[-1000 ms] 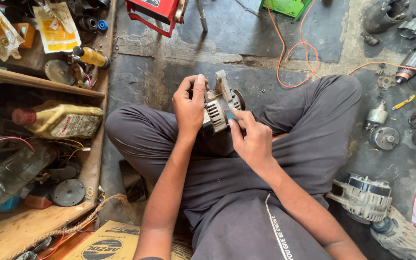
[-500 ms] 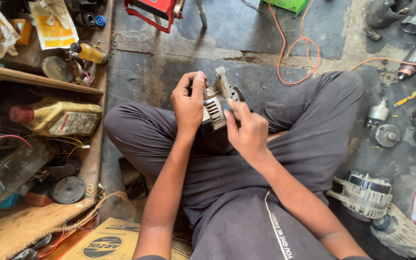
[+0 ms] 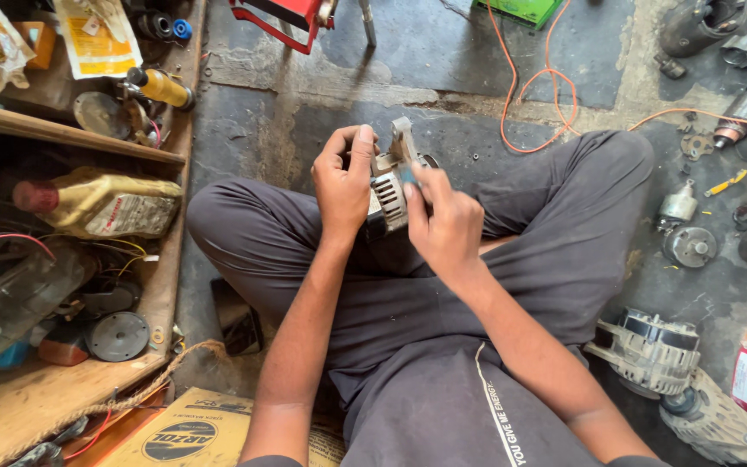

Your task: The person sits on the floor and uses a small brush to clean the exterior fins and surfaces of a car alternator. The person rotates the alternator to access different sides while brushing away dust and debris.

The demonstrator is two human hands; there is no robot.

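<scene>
Gripping a ribbed grey metal alternator (image 3: 388,192), both hands (image 3: 343,186) close around it.

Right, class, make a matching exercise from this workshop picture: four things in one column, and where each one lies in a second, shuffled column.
Things
1. alternator housing
2. orange cable
3. oil jug
4. second alternator

Places
A. on the wooden shelf at the left
B. held between left hand and right hand
C. on the floor beside the right knee
D. looped on the floor ahead

Pairs: 1-B, 2-D, 3-A, 4-C
</scene>
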